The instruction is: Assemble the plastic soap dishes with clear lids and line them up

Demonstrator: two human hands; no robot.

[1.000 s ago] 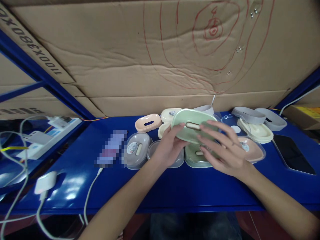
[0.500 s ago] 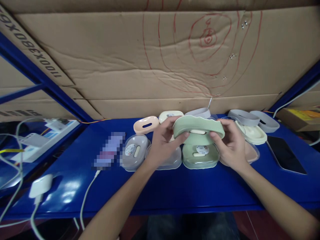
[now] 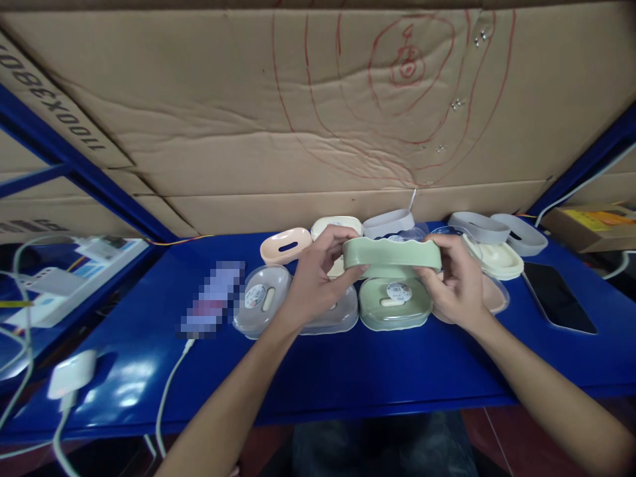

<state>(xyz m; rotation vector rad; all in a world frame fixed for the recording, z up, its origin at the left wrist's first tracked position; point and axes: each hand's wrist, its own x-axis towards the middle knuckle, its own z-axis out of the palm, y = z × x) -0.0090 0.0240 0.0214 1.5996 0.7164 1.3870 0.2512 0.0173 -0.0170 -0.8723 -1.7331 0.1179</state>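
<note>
ok so nearest you there's a bare strip of blue desk [image 3: 348, 381], with your forearms reaching over it. your left hand [image 3: 318, 281] and right hand [image 3: 457, 278] share one two-handed grip: fingers curled, only partly closed, thumbs on the near side, with the light green oval plastic dish [image 3: 392, 255] pinched between them. that dish is up off the desk, wavy edge on top, and its long axis runs left to right, straight from one hand to the other. each of you has an end, so neither hand is nearer. can't tell how high it's held.

just below it in your view, on the near side, sits the green clear-lidded box [image 3: 396, 315] with a round label. left of that there's a grey clear-lidded box [image 3: 258, 315], and your right hand partly covers a peach clear-lidded box [image 3: 494, 295]. a black-screened device [image 3: 559, 298] lies further right.

farther back: a peach slotted dish [image 3: 285, 245], a stack of cream dishes [image 3: 499, 262], and a grey oval piece [image 3: 390, 224] right behind your dish. then it's just the cardboard wall [image 3: 209, 99] with red scribbled rings.
</note>
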